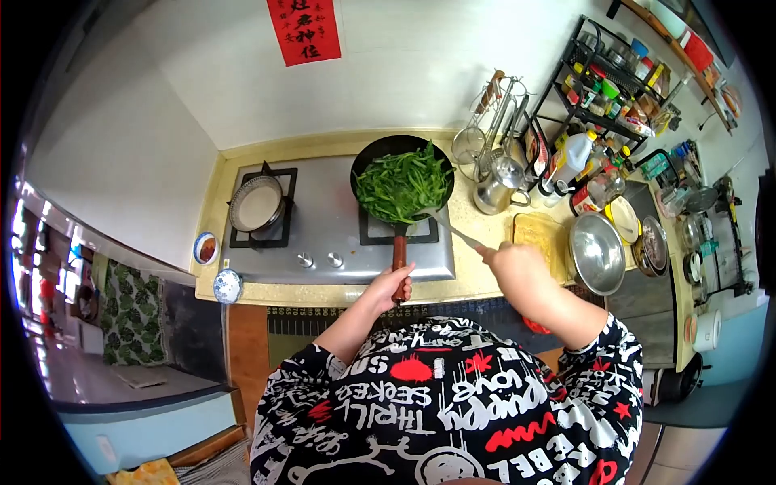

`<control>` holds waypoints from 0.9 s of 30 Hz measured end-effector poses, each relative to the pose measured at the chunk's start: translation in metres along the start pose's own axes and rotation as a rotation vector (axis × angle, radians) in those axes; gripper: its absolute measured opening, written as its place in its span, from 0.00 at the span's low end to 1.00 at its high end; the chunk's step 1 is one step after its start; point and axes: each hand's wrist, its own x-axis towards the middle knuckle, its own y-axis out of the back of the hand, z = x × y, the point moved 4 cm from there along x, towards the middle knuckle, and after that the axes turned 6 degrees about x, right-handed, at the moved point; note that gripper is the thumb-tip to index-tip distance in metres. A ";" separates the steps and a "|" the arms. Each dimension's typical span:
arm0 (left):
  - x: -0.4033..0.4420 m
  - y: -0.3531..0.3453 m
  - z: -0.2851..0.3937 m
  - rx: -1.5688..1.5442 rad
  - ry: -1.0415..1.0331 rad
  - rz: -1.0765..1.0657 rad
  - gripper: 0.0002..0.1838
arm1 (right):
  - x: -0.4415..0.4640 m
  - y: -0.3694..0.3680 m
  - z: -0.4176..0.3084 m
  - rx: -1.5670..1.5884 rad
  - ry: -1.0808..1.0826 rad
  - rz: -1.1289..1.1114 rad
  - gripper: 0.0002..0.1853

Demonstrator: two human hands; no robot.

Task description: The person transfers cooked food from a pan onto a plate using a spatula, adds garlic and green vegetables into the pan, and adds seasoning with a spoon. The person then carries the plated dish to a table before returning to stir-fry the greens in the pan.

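Observation:
A dark wok [363,158] full of chopped leafy greens [404,182] sits over the right burner of the steel gas stove [323,234]. My left hand [390,288] is closed around the wok's wooden handle [400,257], which points toward me. In my right hand [517,267] is a metal spatula [461,234], its blade touching the greens at the lower right of the wok. The fingertips of my right hand are partly hidden by the back of the hand.
On the left burner rests a small pot [257,204]. A blue-and-white jar [228,285] and a small bowl [207,247] stand at the left counter edge. To the right are a cutting board [540,242], a steel bowl [597,253], a metal pitcher [498,187] and a spice rack [602,81].

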 end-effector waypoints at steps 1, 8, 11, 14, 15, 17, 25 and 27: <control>0.000 0.000 0.000 0.008 -0.004 0.008 0.17 | 0.006 0.001 -0.008 0.021 -0.036 -0.043 0.18; -0.001 -0.004 -0.003 0.037 -0.051 0.040 0.16 | 0.087 -0.074 -0.017 0.113 -0.074 0.086 0.19; -0.004 -0.002 0.002 0.033 -0.046 0.041 0.17 | 0.071 -0.050 -0.005 0.123 -0.089 0.051 0.17; -0.003 0.000 -0.001 0.023 -0.018 0.024 0.17 | 0.048 -0.006 0.021 0.171 -0.097 0.101 0.14; -0.004 -0.001 0.000 0.018 -0.013 0.019 0.17 | 0.048 0.000 0.026 0.202 -0.122 0.165 0.14; -0.005 -0.005 0.002 0.007 0.012 0.044 0.17 | 0.048 0.013 0.035 0.262 -0.168 0.298 0.14; -0.004 -0.005 0.002 0.023 -0.002 0.036 0.17 | 0.142 -0.093 0.056 0.467 -0.246 0.415 0.17; -0.002 -0.006 0.002 0.026 -0.005 0.038 0.16 | 0.135 -0.098 0.039 0.431 -0.160 0.379 0.21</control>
